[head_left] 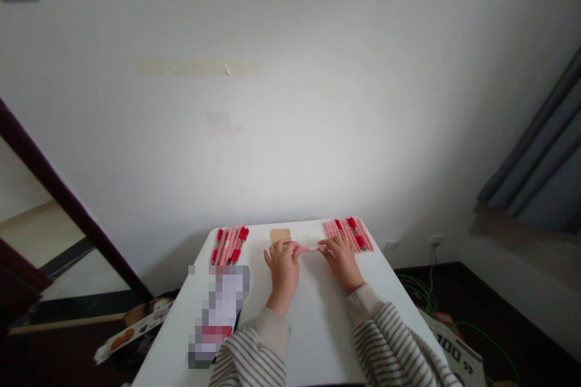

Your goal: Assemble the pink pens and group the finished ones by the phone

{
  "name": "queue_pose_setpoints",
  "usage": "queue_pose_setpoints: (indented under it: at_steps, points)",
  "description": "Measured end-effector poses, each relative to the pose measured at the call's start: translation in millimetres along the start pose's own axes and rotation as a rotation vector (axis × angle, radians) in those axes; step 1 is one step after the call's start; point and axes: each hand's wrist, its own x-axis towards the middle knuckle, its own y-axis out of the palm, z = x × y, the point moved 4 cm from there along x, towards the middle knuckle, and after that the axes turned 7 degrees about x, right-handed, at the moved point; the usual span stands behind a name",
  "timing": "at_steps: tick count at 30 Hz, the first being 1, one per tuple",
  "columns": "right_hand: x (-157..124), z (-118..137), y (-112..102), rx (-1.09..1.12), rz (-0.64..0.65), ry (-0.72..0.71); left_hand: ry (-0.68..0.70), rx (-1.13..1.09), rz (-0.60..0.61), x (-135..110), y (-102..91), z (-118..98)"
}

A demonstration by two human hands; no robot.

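a pink pen [312,248] with a small white label lies level between the two sets of fingertips, its bare middle showing in the gap. its left end runs under the fingers of the left hand [284,257] and its right end under those of the right hand [341,256], so neither tip can be seen. the left fingers are bent and pinch the pen at its left end, the thumb side reaching out toward the left; the right fingers pinch the other end, though at this small size it seems fair to say only that the grip looks light.

just beyond the left fingers is a tan pad [280,234], its near edge partly covered by them. just beyond and to the right of the right fingers lies a row of pink and red pens [348,234], its near side partly hidden by that hand. further off to the left of the left fingers is a looser group of pink and red pens [229,245], some overlapping.

nearer the body than the left fingers, a long pale item [222,314] is blurred into blocks, its print unreadable, beside the striped left sleeve [254,354]. the right sleeve [399,344] is cut off below, as is the white table [322,332] under both hands.
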Motion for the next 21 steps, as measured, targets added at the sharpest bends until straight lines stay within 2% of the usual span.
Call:
queue_pose_setpoints:
  at_steps: [9, 15, 21]
  points:
    - [1.9, 3.8, -5.6, 0.093, 0.014, 0.046, 0.007, -0.006, -0.003, -0.7, -0.4, -0.8]
    - [0.9, 4.0, -3.8, 0.090, 0.048, 0.042, -0.017, 0.014, -0.002, -0.4, -0.8, 0.8]
    - [0.0, -0.6, -1.2, 0.045, 0.015, 0.031, -0.011, 0.009, 0.007, -0.5, -2.6, -1.7]
